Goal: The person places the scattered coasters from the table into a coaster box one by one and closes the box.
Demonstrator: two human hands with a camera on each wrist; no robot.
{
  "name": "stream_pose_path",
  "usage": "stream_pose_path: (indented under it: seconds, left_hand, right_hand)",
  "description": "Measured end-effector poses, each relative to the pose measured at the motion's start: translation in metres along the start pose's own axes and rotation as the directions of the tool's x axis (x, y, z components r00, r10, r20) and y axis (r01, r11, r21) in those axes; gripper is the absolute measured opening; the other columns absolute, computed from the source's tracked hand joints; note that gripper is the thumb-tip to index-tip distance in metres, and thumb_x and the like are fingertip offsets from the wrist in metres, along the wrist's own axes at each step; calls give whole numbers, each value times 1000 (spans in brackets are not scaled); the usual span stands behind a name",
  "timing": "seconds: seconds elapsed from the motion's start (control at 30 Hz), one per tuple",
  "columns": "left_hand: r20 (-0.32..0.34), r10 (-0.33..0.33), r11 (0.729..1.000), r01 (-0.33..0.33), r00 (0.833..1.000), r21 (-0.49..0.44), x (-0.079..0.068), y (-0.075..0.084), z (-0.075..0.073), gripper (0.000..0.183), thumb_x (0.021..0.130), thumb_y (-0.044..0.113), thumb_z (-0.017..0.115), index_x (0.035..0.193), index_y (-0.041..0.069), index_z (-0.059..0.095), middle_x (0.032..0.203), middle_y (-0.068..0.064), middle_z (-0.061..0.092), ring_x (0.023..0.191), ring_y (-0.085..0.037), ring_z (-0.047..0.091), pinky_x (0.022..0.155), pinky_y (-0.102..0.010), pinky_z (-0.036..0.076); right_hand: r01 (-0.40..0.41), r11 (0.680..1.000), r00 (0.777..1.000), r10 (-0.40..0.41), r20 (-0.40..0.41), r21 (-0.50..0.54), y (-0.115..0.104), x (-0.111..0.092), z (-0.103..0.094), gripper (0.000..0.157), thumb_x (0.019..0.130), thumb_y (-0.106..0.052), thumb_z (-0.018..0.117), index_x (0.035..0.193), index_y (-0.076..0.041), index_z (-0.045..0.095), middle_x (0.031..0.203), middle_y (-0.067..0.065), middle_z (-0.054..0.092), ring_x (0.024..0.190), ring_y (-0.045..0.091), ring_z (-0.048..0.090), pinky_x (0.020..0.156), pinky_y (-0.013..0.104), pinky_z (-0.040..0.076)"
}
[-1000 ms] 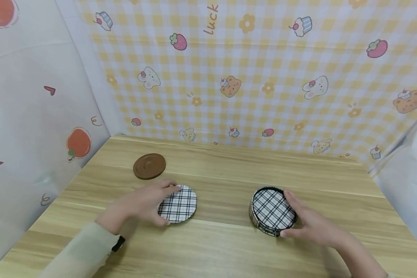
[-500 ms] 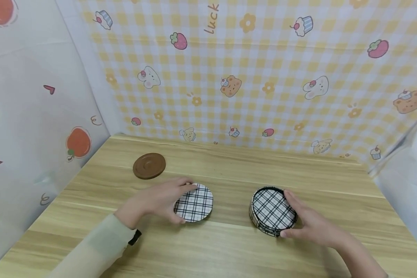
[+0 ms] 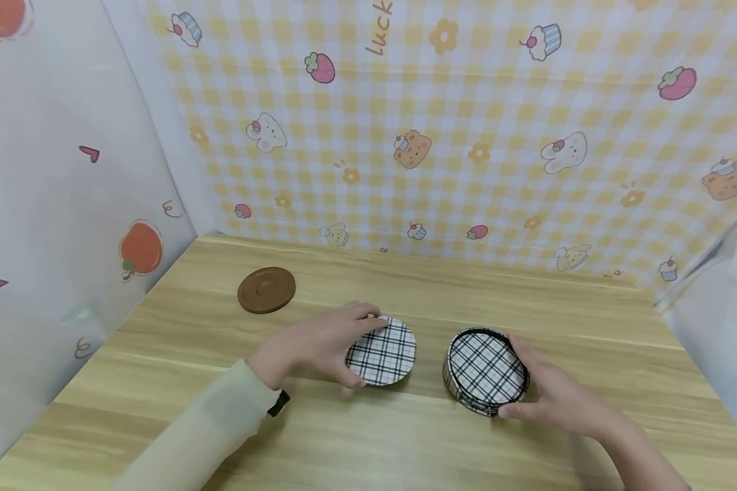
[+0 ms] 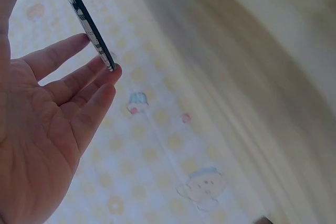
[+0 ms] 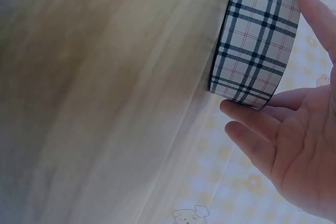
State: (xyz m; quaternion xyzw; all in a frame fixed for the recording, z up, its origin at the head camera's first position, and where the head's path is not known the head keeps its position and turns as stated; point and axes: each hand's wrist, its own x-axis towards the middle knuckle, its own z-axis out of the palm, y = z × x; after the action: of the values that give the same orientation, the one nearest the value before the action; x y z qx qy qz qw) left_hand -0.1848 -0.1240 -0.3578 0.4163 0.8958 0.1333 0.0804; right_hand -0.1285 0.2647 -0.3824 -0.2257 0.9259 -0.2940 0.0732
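Observation:
A round plaid coaster (image 3: 385, 351) in white and black is gripped at its left edge by my left hand (image 3: 322, 343), thumb in front and fingers behind. In the left wrist view the coaster (image 4: 88, 23) shows its thin dark edge, with the fingers reaching its rim. To its right, a round plaid coaster holder (image 3: 457, 394) stands on the table with a plaid coaster (image 3: 488, 365) lying inside its black rim. My right hand (image 3: 555, 392) holds that holder from the right. Its checked side wall (image 5: 256, 40) fills the upper part of the right wrist view.
A brown round disc (image 3: 267, 290) with a ringed top lies on the wooden table (image 3: 368, 436), back left. A yellow checked cloth (image 3: 368, 198) hangs behind the table. White printed sheeting (image 3: 43, 204) stands along the left side.
My left hand has carried the plaid coaster rightward across the table, closer to the holder. My right hand and the holder have stayed in place; the head view has shifted slightly.

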Motion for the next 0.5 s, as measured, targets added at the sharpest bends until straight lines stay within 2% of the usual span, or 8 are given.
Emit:
stream_pose_path:
  seconds: [0.1,0.23,0.5]
  left_hand:
    - [6,42,999,-42,999,31,13,5,-3,96,71,47,82,150,9,42,150,-11,43,135,-22,43,113,-37,42]
    - [31,62,997,-64,998,45,29,13,-5,98,72,50,80,152,11,40,151,-8,42,135,-20,42,114,-35,40]
    - [-5,131,990,-131,991,45,57,22,-8,97,71,50,81,150,9,42,147,-9,46,131,-20,44,114,-33,40]
  right_hand:
    - [-1,1000,1000,1,-4,-5,0,0,0,121,74,-55,78,156,7,14,159,33,21,142,54,28,100,-1,4]
    - [-12,1000,1000,12,3,2,0,-1,-1,121,74,-56,78,156,7,14,159,34,20,142,54,27,99,-1,4]
    - [-8,1000,1000,8,5,10,0,-1,-1,121,75,-53,78,156,6,12,159,34,18,142,56,26,97,-5,2]
